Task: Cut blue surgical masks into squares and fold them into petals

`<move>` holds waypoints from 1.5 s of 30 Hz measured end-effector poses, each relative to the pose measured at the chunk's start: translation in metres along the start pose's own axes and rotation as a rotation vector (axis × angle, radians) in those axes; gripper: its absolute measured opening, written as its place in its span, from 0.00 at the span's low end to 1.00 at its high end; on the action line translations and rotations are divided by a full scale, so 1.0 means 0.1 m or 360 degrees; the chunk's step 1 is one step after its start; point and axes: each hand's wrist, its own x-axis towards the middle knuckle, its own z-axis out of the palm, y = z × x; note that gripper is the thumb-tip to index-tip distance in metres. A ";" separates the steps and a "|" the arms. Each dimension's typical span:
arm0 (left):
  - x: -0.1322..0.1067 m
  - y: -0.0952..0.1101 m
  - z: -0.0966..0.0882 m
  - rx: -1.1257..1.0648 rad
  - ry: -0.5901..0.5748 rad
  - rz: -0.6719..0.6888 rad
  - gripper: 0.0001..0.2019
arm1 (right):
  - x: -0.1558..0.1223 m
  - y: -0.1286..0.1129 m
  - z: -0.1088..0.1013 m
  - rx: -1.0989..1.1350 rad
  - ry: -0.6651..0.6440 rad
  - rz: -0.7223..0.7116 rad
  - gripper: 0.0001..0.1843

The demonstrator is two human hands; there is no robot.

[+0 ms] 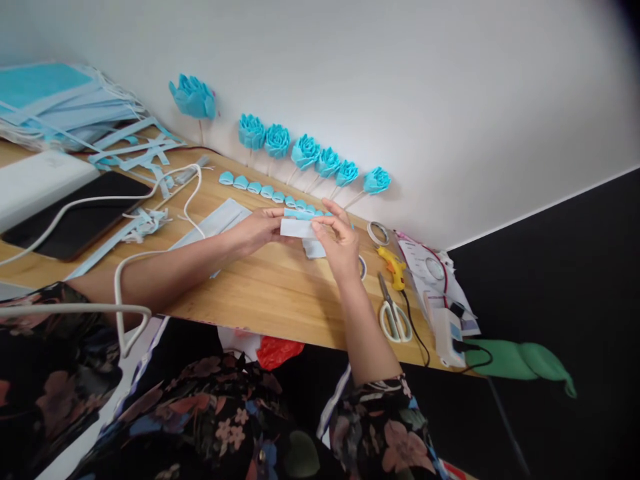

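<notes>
Tabletop (280, 287) bears scissors (394, 320) and looping cable (119, 290); left hand (260, 231) and right hand (343, 247) pinch a strip (296, 229), seemingly folded.

I hold a folded strip (299, 228) of thin, matt nonwoven cloth, and the ruffled blue flowers (305, 153) look made of the same stuff. Below me the tabletop (280, 293) is smooth wood with a soft sheen. The scissors (389, 300) have metal blades and smooth plastic handles; the glue gun (393, 267) is plastic; the red bag (279, 351) is crinkled, glossy plastic.
</notes>
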 end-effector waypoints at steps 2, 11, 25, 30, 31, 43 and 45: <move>0.01 -0.02 -0.01 0.0004 -0.0023 0.0012 0.14 | 0.02 0.11 0.05 0.0161 0.0028 0.0084 0.09; 0.02 -0.07 -0.03 0.0081 -0.0035 -0.0042 0.16 | -0.08 0.24 0.16 0.0328 0.0238 0.0323 0.13; 0.00 -0.01 0.07 0.0290 0.0091 0.0150 0.27 | -0.10 0.30 0.14 0.0344 0.0242 0.0344 0.22; -0.02 -0.01 0.06 0.0513 0.0127 0.0319 0.20 | -0.10 0.33 0.16 0.0331 0.0223 0.0338 0.19; -0.02 -0.02 0.05 0.0529 0.0132 0.0307 0.18 | -0.11 0.34 0.17 0.0341 0.0221 0.0339 0.19; -0.04 -0.01 0.05 0.0582 0.0239 0.0250 0.14 | -0.11 0.32 0.17 0.0376 0.0220 0.0374 0.21; -0.04 0.00 0.05 0.0574 0.0229 0.0249 0.15 | -0.11 0.33 0.17 0.0387 0.0229 0.0365 0.21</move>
